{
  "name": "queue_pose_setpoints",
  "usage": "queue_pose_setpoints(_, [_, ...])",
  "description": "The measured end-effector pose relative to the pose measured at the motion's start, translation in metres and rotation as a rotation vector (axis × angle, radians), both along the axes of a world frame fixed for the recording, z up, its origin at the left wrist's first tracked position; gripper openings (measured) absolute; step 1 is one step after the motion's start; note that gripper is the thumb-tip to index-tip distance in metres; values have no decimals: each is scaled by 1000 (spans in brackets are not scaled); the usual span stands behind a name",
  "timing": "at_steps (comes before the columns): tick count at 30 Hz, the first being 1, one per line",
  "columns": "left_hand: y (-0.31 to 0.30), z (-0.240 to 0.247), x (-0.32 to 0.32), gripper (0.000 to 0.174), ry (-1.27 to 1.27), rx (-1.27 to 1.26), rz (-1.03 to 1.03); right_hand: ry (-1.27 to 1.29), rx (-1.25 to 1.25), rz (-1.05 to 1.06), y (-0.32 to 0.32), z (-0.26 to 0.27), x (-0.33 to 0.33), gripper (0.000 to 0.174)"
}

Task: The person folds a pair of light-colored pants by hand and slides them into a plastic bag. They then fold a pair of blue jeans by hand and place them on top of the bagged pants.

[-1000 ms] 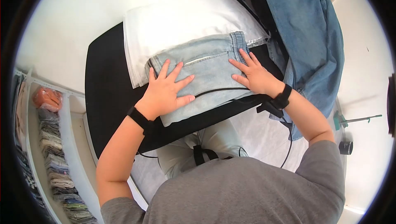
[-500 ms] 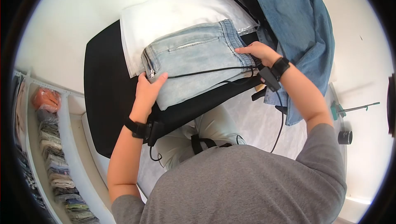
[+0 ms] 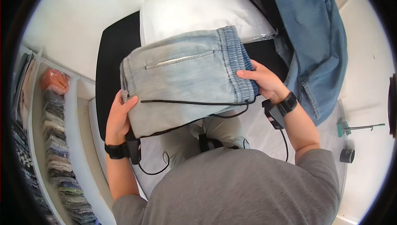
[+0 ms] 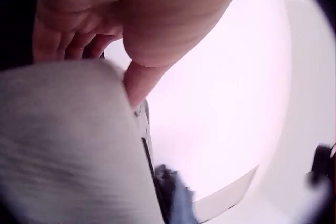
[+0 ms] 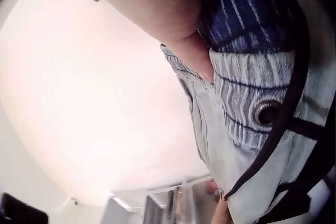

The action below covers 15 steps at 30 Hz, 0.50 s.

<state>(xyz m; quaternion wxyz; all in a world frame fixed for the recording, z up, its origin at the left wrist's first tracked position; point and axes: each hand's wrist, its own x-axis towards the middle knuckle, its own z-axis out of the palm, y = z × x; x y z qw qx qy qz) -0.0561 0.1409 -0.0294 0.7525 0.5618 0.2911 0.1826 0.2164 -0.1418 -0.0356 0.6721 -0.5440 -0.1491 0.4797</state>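
Folded light-blue denim trousers (image 3: 178, 76) are held up by both hands, tilted over the near edge of the black table (image 3: 118, 47). My left hand (image 3: 118, 115) grips their left edge beside a zip, thumb on top. At the elastic waistband (image 3: 235, 65) my right hand (image 3: 266, 80) pinches the cloth, thumb on top and fingers underneath. A black drawstring (image 3: 190, 102) lies across the front. In the left wrist view the hand (image 4: 131, 19) clasps the cloth edge (image 4: 68, 129). The right wrist view has the thumb (image 5: 194, 58) on the waistband near a metal eyelet (image 5: 266, 112).
Clear plastic bags (image 3: 198, 14) lie at the back of the table. Blue denim garments (image 3: 314, 47) hang over its right side. Shelves with bagged clothes (image 3: 60, 154) stand at the left. A green-ended rod (image 3: 364, 127) is at the right wall.
Both hands have gone from lying spread flat on the trousers to gripping their two ends. The trousers have been lifted off the plastic bags and brought closer to the body.
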Motion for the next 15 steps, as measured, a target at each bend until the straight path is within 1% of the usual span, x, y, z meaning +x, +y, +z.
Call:
queue_pose_setpoints(1, [3, -12, -5, 59, 190, 111, 38, -38, -54, 4, 8, -11, -5, 41])
queue_pose_setpoints(2, [8, -27, -11, 62, 382, 221, 78, -20, -54, 19, 12, -21, -4, 41])
queue_pose_setpoints(3, [17, -49, -16, 65, 245, 145, 107, -88, -128, 41, 13, -30, 1, 39])
queue_pose_setpoints(4, [12, -39, -19, 62, 324, 259, 101, -161, -194, 66, 17, -33, 2, 37])
queue_pose_setpoints(6, [9, -38, -23, 68, 261, 422, 140, -94, -161, 101, 15, -30, 3, 37])
queue_pose_setpoints(8, [4, -32, -26, 68, 284, 448, 162, -104, -190, 63, 14, -25, -1, 37])
queue_pose_setpoints(10, [1, -32, -27, 63, 314, 587, 181, -109, -212, 59, 15, -28, -1, 38])
queue_pose_setpoints(11, [2, -33, -28, 58, 375, 580, 183, -116, -235, 39, 14, -29, 0, 39])
queue_pose_setpoints(12, [2, -33, -28, 58, 376, 575, 178, -114, -242, 36, 14, -26, -2, 39])
queue_pose_setpoints(14, [4, -32, -25, 59, 373, 156, 96, -114, -287, 62, 15, -18, -6, 41])
queue_pose_setpoints(15, [7, -34, -24, 57, 326, 71, -20, -116, -287, 49, 13, -17, -4, 41])
